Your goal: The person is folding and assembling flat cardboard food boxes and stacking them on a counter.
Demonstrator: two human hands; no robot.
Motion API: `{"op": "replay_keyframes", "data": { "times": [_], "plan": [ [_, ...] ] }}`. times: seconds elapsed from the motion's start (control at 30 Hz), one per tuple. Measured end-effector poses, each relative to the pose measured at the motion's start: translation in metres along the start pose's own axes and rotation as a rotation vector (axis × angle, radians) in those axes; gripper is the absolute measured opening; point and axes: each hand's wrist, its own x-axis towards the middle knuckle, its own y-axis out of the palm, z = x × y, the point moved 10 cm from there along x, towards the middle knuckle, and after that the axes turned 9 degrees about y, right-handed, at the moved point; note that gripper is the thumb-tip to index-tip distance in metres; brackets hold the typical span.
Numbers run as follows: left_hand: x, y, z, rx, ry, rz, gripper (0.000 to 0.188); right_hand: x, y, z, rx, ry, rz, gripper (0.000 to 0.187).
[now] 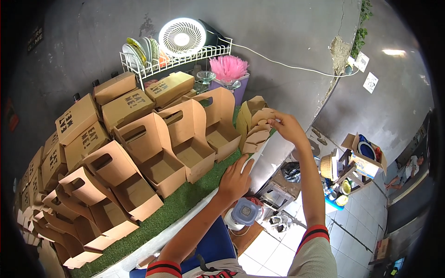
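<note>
At the table's (pixel 185 199) right end, the right hand (pixel 285 127) pinches folded cardboard (pixel 255 134); the left hand (pixel 234 183), loosely spread, is just nearer.

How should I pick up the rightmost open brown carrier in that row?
Take the carrier by the cutout in its tall back panel, probably from above: the panel rises over a low tray, making a ready handle, and folded cardboard stands close on the right.

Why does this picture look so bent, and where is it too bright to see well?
In the head view, the wide lens leaves black corners and bends straight edges toward the rim; there too, the bright white fan glares, and the floor tiles look washed out, while the cardboard carriers read clearly.
</note>
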Motion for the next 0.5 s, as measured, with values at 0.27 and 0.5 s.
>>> {"op": "replay_keyframes", "data": {
  "times": [0.27, 0.5],
  "plan": [
    [-0.030, -0.018, -0.004, -0.043, -0.011, -0.053, 0.044, -0.026, -0.007, -0.031, 0.457, -0.068, -0.328, 0.054],
    [-0.056, -0.016, -0.001, -0.079, -0.059, 0.098, 0.042, -0.085, 0.083, -0.055, 0.622, 0.231, -0.557, 0.125]
  ]
}}
